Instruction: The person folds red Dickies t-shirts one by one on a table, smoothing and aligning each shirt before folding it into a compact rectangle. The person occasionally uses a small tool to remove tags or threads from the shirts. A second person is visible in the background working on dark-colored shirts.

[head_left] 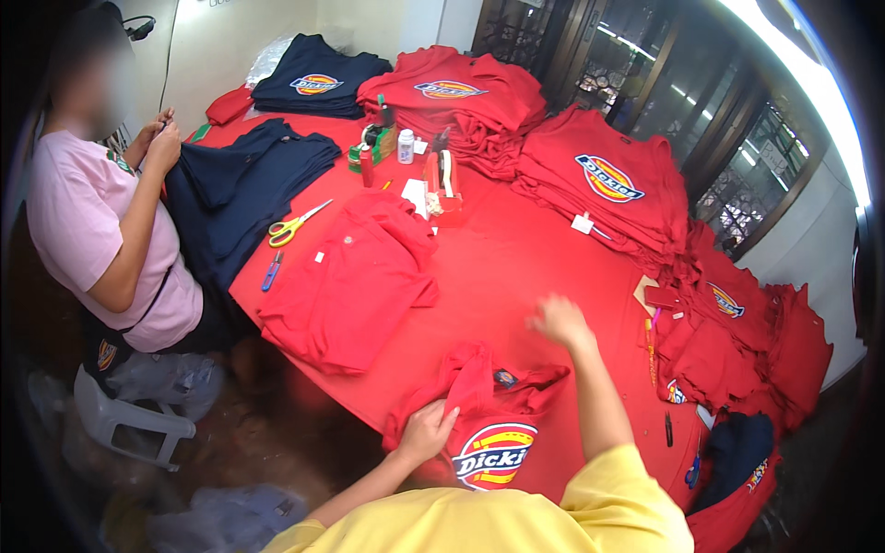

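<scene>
A red shirt (479, 405) with a printed chest logo lies in loose folds at the table's near edge, its collar label showing. At its left side, my left hand (430, 431) grips the fabric between thumb and fingers. My right hand (560, 323) is over the red-covered table (489, 267), beyond the shirt and apart from it. Motion smears its fingers, so I cannot tell whether they hold anything. Left of centre another red shirt (355, 276) lies spread out, with yellow-handled scissors (293, 228) and a blue cutter (272, 272) beside it.
Folded red shirts (604, 175) and navy shirts (313, 78) are stacked along the far and right sides. A tape dispenser (446, 194) and a white bottle (406, 146) stand near the back. At left, a person in pink (120, 221) works beside a white stool (134, 415).
</scene>
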The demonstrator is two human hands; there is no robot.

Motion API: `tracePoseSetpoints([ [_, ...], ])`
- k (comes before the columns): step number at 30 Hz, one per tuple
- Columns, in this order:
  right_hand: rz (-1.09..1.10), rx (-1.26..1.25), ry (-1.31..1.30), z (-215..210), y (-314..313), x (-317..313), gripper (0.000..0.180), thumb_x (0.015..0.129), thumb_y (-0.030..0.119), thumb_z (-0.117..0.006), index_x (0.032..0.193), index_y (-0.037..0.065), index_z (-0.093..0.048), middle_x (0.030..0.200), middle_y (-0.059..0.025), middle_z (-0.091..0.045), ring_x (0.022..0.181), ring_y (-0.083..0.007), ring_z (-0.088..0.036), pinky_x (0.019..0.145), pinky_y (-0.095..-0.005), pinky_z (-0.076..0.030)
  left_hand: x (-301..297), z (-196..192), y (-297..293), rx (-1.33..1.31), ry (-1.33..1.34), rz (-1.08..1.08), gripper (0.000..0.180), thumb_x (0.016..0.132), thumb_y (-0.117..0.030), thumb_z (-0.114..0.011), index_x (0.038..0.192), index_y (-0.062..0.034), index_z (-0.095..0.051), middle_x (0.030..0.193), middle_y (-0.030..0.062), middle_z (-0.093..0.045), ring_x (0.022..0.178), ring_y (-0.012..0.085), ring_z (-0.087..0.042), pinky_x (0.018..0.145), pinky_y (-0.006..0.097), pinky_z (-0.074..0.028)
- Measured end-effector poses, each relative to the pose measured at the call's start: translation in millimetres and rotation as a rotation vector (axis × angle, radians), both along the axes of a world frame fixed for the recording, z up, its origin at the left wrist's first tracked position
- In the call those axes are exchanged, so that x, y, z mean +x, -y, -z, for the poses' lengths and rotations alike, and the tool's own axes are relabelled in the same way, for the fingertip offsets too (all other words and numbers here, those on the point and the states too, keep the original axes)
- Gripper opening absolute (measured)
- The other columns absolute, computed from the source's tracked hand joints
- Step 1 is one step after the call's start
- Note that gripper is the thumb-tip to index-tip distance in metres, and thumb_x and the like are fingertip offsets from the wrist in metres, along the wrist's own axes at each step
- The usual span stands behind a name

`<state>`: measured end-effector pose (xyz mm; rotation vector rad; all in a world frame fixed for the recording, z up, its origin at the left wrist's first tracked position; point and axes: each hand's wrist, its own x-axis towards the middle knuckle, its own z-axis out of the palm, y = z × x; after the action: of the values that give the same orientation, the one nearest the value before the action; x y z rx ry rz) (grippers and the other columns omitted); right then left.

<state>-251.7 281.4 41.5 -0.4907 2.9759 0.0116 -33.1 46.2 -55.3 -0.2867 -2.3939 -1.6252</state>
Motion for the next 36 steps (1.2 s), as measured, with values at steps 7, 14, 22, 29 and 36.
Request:
tracePoseSetpoints([
  [7, 0.106, -0.448, 0.288, 59, -59, 218, 0.026, 0.081, 0.017, -0.070, 0.102, 0.004, -0.062, 0.091, -0.0117, -0.064, 0.089, -0.0234, -0.061, 0.080, -0.0331, -0.048, 12, -20, -22, 1.761, 1.086, 1.078, 0.071, 0.098, -0.055, -0.036, 0.147, -0.0037, -0.028, 0.147, 0.0139, -0.038, 0.132, 0.0265, -0.042, 0.112, 0.041, -0.029],
  [14, 0.297, -1.272, 0.756, 48, 17, 322, 0.021, 0.084, 0.020, -0.072, 0.096, 0.006, -0.061, 0.092, 0.0006, -0.060, 0.090, -0.0090, -0.052, 0.083, -0.0265, -0.042, 14, -117, 80, 0.104, 0.395, 0.583, 0.032, 0.090, -0.015, -0.061, 0.120, -0.0025, -0.062, 0.110, 0.0051, -0.067, 0.102, 0.0158, -0.060, 0.091, 0.033, -0.046],
  [22, 0.281, -1.935, 0.805, 18, 27, 298, 0.039, 0.088, 0.023, -0.067, 0.116, -0.003, -0.059, 0.111, -0.0094, -0.065, 0.100, -0.0150, -0.059, 0.089, -0.0305, -0.045, 109, -157, 174, 0.736, 0.435, 0.134, 0.033, 0.092, -0.024, -0.058, 0.091, 0.0078, -0.065, 0.075, 0.0124, -0.067, 0.067, 0.0145, -0.066, 0.067, 0.029, -0.050],
  [29, -0.100, -1.324, 0.755, -42, -21, 333, 0.020, 0.081, 0.011, -0.069, 0.097, -0.001, -0.064, 0.092, -0.0133, -0.067, 0.089, -0.0267, -0.065, 0.081, -0.0361, -0.050, 96, -157, 160, 0.548, -0.003, 0.605, 0.040, 0.082, -0.032, -0.071, 0.085, 0.0078, -0.065, 0.076, 0.0116, -0.066, 0.072, 0.0211, -0.063, 0.068, 0.031, -0.048],
  [36, 0.725, -1.542, -0.083, 57, -107, 339, 0.024, 0.091, 0.013, -0.052, 0.110, 0.002, -0.062, 0.099, -0.0069, -0.068, 0.087, -0.0243, -0.066, 0.077, -0.0390, -0.053, 84, -176, 112, 0.271, -0.139, 0.786, 0.028, 0.086, -0.022, -0.067, 0.086, 0.0059, -0.065, 0.076, 0.0152, -0.065, 0.069, 0.0294, -0.065, 0.068, 0.036, -0.050],
])
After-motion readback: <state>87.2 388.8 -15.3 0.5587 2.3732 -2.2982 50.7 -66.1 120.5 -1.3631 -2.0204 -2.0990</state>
